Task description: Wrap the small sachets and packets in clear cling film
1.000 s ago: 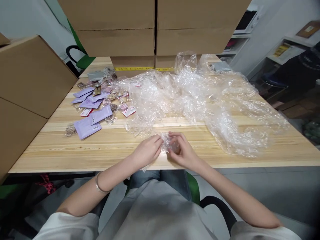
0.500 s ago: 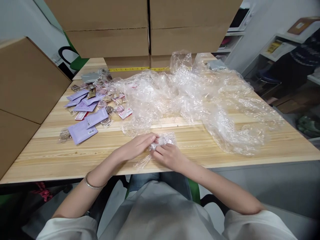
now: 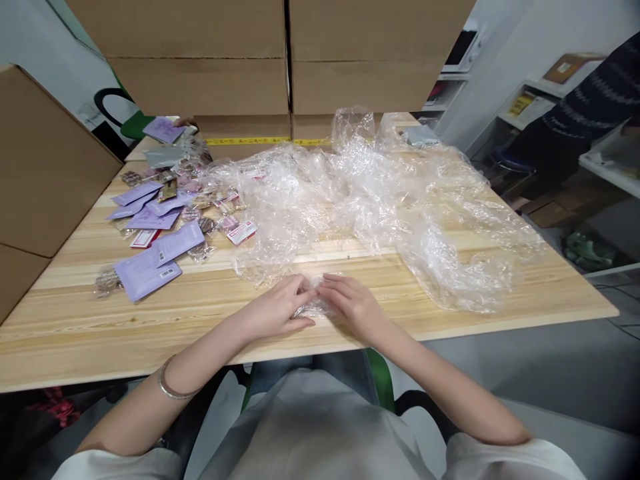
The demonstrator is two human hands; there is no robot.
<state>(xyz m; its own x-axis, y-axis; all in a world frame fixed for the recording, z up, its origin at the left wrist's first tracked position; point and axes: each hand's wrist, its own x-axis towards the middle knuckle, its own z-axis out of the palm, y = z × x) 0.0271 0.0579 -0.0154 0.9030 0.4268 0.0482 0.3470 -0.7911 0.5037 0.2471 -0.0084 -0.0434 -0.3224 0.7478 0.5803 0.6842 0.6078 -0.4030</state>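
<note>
A small crumpled bundle of clear plastic film (image 3: 316,308) lies on the table close to its front edge, between my two hands. My left hand (image 3: 284,308) is closed on the bundle's left side, index finger bent over it and thumb stretched along the near side. From the right, my right hand (image 3: 354,305) grips the film with its fingers close together and bent over the top; its thumb is hidden. Whether anything is wrapped inside the film cannot be made out. Just beyond my hands spreads a big heap of loose clear plastic film (image 3: 370,193).
Purple packets (image 3: 147,270) and small wrapped snacks (image 3: 107,280) are piled at the left. Cardboard boxes stand at the back (image 3: 200,87) and left (image 3: 45,167) of the wooden table (image 3: 200,340). A person in a dark patterned sweater (image 3: 595,100) is at the right.
My right fingers have straightened from a curled pinch and moved over the film. My left hand has come slightly nearer with its thumb out. The view has turned a little right.
</note>
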